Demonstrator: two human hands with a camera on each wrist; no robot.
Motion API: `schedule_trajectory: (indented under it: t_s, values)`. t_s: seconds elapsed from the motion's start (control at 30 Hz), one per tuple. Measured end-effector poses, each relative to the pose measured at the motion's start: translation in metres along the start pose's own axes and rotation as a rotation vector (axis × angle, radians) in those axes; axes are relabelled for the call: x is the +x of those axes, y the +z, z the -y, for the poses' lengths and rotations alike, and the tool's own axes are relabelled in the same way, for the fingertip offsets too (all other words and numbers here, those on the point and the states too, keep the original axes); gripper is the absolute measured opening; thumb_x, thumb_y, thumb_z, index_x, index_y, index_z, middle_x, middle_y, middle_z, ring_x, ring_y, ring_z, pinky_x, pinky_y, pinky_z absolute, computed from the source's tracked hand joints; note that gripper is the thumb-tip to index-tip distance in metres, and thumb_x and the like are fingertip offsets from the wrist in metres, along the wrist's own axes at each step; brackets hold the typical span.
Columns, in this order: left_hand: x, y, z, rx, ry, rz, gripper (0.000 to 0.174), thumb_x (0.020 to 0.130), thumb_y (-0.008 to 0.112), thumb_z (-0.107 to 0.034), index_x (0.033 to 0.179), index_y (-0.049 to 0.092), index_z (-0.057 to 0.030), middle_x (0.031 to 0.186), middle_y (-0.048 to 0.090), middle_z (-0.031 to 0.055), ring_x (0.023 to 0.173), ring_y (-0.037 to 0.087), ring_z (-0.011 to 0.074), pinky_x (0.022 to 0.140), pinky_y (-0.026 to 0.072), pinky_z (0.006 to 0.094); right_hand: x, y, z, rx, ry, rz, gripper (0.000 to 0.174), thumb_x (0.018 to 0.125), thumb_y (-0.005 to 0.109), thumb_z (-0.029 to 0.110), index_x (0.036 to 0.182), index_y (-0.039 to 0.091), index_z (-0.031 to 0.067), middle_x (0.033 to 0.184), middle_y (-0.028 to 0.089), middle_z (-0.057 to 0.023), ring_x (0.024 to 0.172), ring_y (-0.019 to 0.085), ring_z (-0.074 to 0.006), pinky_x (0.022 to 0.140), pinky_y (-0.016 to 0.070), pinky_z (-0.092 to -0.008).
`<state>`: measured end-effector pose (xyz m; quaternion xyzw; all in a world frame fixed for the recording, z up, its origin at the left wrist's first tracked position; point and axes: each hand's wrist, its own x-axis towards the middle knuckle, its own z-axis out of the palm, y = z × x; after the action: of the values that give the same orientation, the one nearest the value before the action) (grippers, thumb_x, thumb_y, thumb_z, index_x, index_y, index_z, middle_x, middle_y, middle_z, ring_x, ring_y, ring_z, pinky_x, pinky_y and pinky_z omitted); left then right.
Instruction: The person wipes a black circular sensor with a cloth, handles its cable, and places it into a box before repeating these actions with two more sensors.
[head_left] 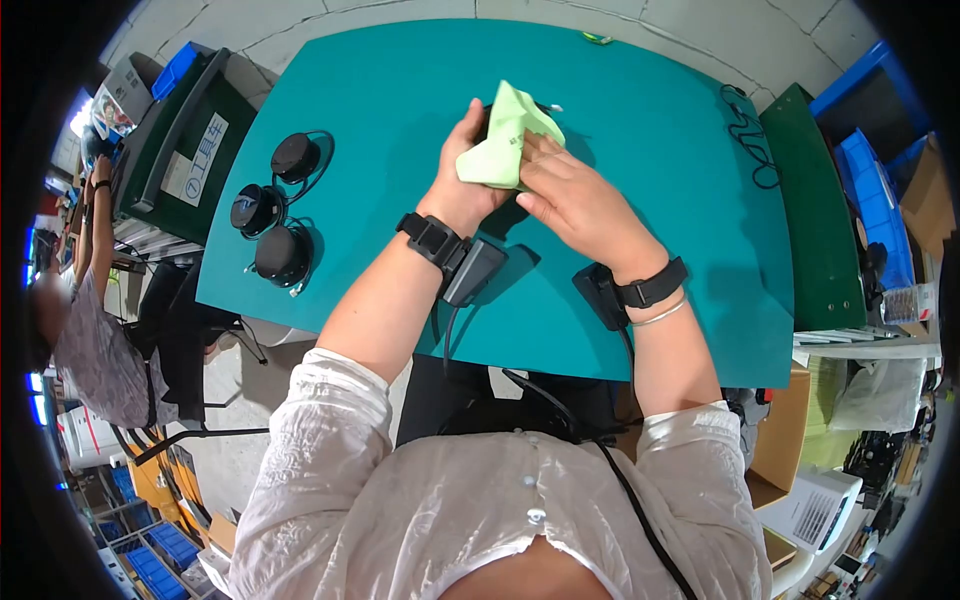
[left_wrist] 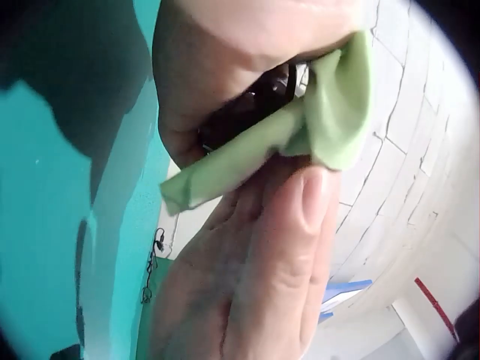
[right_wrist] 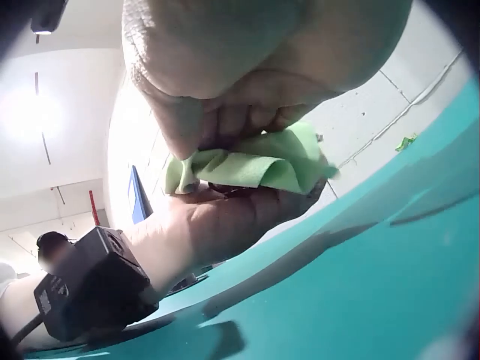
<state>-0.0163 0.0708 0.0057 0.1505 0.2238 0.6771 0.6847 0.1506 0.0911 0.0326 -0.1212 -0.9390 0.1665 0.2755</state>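
My left hand (head_left: 462,180), palm turned inward, holds a glossy black object (left_wrist: 251,109), mostly hidden by the cloth and fingers. A small white connector (head_left: 556,107) pokes out beyond the far side of the cloth. A pale green cloth (head_left: 497,155) drapes over the object and stands up in a peak. From the right, my right hand (head_left: 585,205) grips the cloth against the object, its fingertips hidden under the folds. In the right wrist view, that cloth (right_wrist: 259,169) is bunched between the two hands.
Three black round devices (head_left: 280,255) with coiled cables lie at the left of the green-topped table (head_left: 400,80). A black cable (head_left: 745,135) lies at the right edge, and a small green-yellow item (head_left: 597,38) at the back. A person (head_left: 90,330) sits off to the left.
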Motion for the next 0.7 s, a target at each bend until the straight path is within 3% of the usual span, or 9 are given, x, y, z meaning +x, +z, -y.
schedule_trajectory:
  t_s: [0.07, 0.17, 0.23, 0.33, 0.4, 0.5, 0.53, 0.6, 0.7]
  values:
    - [0.001, -0.004, 0.01, 0.171, 0.03, 0.197, 0.053, 0.1, 0.033, -0.045, 0.129, 0.046, -0.0026, 0.119, 0.057, 0.0153, 0.107, 0.059, 0.0285, 0.09, 0.0518, 0.04, 0.004, -0.001, 0.004, -0.087, -0.102, 0.009, 0.041, 0.089, 0.058, 0.025, 0.121, 0.053, -0.0008, 0.138, 0.046, -0.015, 0.134, 0.035, -0.0307, 0.11, 0.0322, -0.0431]
    - [-0.008, 0.003, 0.021, 0.161, -0.039, 0.222, 0.051, 0.1, 0.036, -0.043, 0.13, 0.046, -0.0035, 0.119, 0.057, 0.0138, 0.107, 0.059, 0.0264, 0.091, 0.0514, 0.0379, 0.001, 0.0, 0.003, -0.142, -0.072, -0.01, 0.055, 0.088, 0.058, 0.034, 0.129, 0.049, -0.0001, 0.14, 0.044, -0.0145, 0.137, 0.032, -0.0297, 0.111, 0.0304, -0.0424]
    - [-0.013, 0.008, 0.023, 0.142, -0.08, 0.137, 0.041, 0.099, 0.044, -0.036, 0.126, 0.051, -0.0062, 0.119, 0.058, 0.0117, 0.107, 0.059, 0.0239, 0.087, 0.0525, 0.0395, -0.001, 0.001, 0.0, -0.183, -0.034, -0.023, 0.059, 0.089, 0.056, 0.039, 0.132, 0.048, 0.0, 0.142, 0.043, -0.0145, 0.137, 0.031, -0.03, 0.112, 0.0297, -0.0426]
    - [-0.016, 0.014, 0.025, 0.165, -0.025, 0.127, 0.04, 0.099, 0.044, -0.035, 0.126, 0.051, -0.0052, 0.119, 0.057, 0.0121, 0.11, 0.057, 0.0248, 0.09, 0.0513, 0.0395, -0.001, 0.005, -0.007, -0.157, -0.001, -0.057, 0.065, 0.092, 0.049, 0.047, 0.136, 0.042, -0.0003, 0.144, 0.038, -0.0168, 0.139, 0.028, -0.0311, 0.113, 0.0271, -0.0432]
    - [-0.015, 0.018, 0.026, 0.232, 0.064, 0.113, 0.04, 0.1, 0.042, -0.034, 0.125, 0.051, -0.0045, 0.119, 0.057, 0.0127, 0.113, 0.055, 0.026, 0.093, 0.049, 0.0397, -0.001, 0.008, -0.009, -0.084, 0.104, -0.15, 0.068, 0.094, 0.043, 0.051, 0.139, 0.036, 0.0002, 0.146, 0.035, -0.0199, 0.14, 0.025, -0.0323, 0.114, 0.0244, -0.0443]
    - [-0.005, 0.016, 0.014, 0.003, -0.057, -0.063, 0.04, 0.101, 0.035, -0.033, 0.126, 0.051, -0.0051, 0.124, 0.055, 0.014, 0.114, 0.053, 0.0282, 0.097, 0.0452, 0.0429, -0.004, 0.008, -0.014, -0.058, 0.197, -0.177, 0.069, 0.095, 0.043, 0.051, 0.141, 0.033, 0.0008, 0.146, 0.033, -0.0223, 0.14, 0.025, -0.0337, 0.115, 0.0227, -0.045]
    - [-0.01, 0.025, 0.009, 0.046, 0.015, -0.054, 0.043, 0.102, 0.031, -0.035, 0.126, 0.051, -0.0054, 0.127, 0.054, 0.0137, 0.116, 0.052, 0.0284, 0.099, 0.0427, 0.0458, -0.005, 0.007, -0.015, -0.058, 0.197, -0.177, 0.069, 0.095, 0.043, 0.051, 0.141, 0.033, 0.0008, 0.146, 0.033, -0.0223, 0.14, 0.025, -0.0337, 0.115, 0.0227, -0.045]
    - [-0.007, 0.014, -0.002, -0.044, 0.013, 0.052, 0.046, 0.101, 0.034, -0.037, 0.127, 0.052, -0.0033, 0.128, 0.054, 0.0136, 0.118, 0.051, 0.0292, 0.099, 0.043, 0.0456, -0.004, 0.005, -0.015, -0.047, 0.179, -0.109, 0.067, 0.095, 0.043, 0.051, 0.14, 0.034, 0.0017, 0.146, 0.034, -0.0219, 0.138, 0.027, -0.0351, 0.115, 0.0225, -0.0457]
    - [-0.004, 0.011, -0.006, -0.058, 0.061, -0.065, 0.049, 0.101, 0.031, -0.04, 0.133, 0.047, -0.0075, 0.13, 0.053, 0.0128, 0.121, 0.05, 0.0297, 0.101, 0.0419, 0.0453, -0.004, 0.007, -0.009, 0.017, 0.054, -0.079, 0.061, 0.095, 0.045, 0.047, 0.138, 0.039, 0.0028, 0.145, 0.035, -0.0193, 0.137, 0.029, -0.0347, 0.114, 0.024, -0.0457]
